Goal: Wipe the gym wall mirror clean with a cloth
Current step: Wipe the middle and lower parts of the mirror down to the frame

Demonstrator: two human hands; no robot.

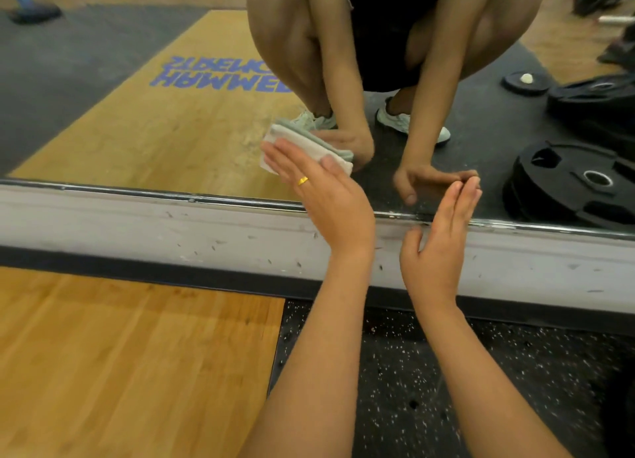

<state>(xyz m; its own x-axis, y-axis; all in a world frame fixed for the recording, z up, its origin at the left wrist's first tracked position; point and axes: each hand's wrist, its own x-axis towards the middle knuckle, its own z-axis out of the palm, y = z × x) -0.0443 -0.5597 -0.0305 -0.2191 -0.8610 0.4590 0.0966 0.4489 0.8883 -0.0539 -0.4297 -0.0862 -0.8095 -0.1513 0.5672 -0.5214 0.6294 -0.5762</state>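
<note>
The wall mirror [137, 79] fills the upper half of the head view, its metal bottom rim running just above the white baseboard. My left hand [323, 196], with a gold ring, presses a folded pale cloth [302, 145] flat against the lowest strip of the glass with straight fingers. My right hand [443, 237] is beside it to the right, fingers straight, its fingertips touching the glass just above the rim. The mirror reflects a crouching person, both hands and the cloth.
A scuffed white baseboard [171, 231] with a dark strip below separates mirror from floor. Wooden platform floor [130, 354] lies at lower left, speckled black rubber flooring [412, 389] at lower right. Black weight plates [570, 182] appear as reflections at the right.
</note>
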